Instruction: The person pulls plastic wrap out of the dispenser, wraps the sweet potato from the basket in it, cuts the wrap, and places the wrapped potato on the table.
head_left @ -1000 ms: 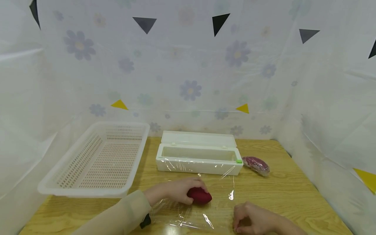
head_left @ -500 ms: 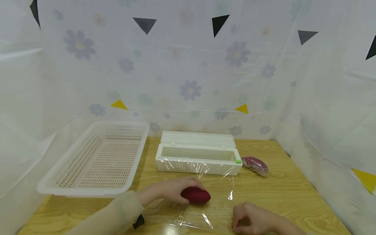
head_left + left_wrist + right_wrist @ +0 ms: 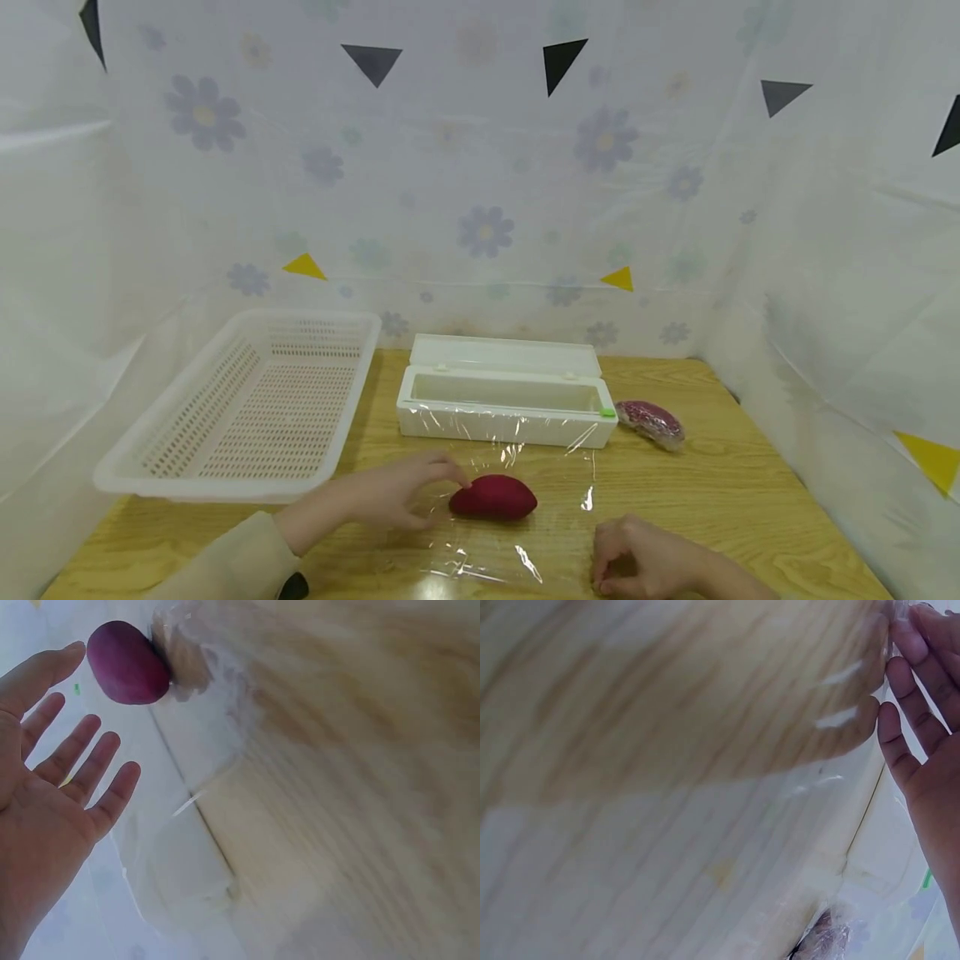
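Note:
A dark red sweet potato [image 3: 493, 497] [image 3: 126, 661] lies on a sheet of clear cling film [image 3: 487, 554] spread on the wooden table [image 3: 720, 500]. My left hand [image 3: 390, 498] [image 3: 52, 787] is just left of it, fingers straight and spread, holding nothing. At the film's front right corner my right hand [image 3: 637, 562] [image 3: 922, 712] rests on the table. Its fingers are curled at the film's edge. The film runs back to a white dispenser box [image 3: 506, 400] standing with its lid up.
A white perforated basket [image 3: 225, 487] sits at the back left. A second sweet potato wrapped in film [image 3: 651, 421] [image 3: 821, 937] lies to the right of the box. Flowered white sheeting closes in the back and both sides.
My left hand has let go of the red sweet potato and drawn back to the left, fingers spread. The sweet potato stays on the film. My right hand has not moved.

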The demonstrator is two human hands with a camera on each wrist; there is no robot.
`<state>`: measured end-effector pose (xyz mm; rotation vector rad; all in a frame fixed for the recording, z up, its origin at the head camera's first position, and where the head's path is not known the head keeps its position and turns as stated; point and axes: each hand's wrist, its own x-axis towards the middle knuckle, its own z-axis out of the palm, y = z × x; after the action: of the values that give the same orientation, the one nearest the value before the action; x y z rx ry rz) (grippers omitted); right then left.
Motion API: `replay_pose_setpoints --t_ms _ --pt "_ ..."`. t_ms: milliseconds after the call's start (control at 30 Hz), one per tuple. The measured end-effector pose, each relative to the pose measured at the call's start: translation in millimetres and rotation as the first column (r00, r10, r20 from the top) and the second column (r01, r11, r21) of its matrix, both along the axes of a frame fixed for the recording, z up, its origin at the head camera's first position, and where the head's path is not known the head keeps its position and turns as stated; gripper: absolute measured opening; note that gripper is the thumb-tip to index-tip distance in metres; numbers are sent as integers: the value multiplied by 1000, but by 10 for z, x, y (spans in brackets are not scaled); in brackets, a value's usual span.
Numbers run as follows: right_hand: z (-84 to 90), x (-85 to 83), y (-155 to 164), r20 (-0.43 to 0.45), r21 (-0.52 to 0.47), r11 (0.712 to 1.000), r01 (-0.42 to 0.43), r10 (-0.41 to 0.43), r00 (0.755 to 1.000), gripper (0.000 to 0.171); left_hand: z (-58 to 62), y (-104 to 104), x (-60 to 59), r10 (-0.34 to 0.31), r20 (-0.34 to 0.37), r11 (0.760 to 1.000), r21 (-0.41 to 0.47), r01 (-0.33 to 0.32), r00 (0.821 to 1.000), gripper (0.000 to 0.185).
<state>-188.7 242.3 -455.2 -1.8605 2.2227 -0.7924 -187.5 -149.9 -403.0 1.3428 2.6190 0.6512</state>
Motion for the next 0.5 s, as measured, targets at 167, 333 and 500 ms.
replay_pose_setpoints --t_ms 167,333,500 --pt "-11 0 4 -1 0 1000 3 -3 1000 11 -98 -180 143 35 0 999 -33 -35 999 57" --pt "-22 0 7 -3 -9 1000 0 0 1000 11 -182 -322 271 25 24 1000 1 -25 999 55" --pt "-19 1 9 29 3 1000 10 -10 1000 11 -267 -412 358 3 4 1000 11 -3 1000 53"
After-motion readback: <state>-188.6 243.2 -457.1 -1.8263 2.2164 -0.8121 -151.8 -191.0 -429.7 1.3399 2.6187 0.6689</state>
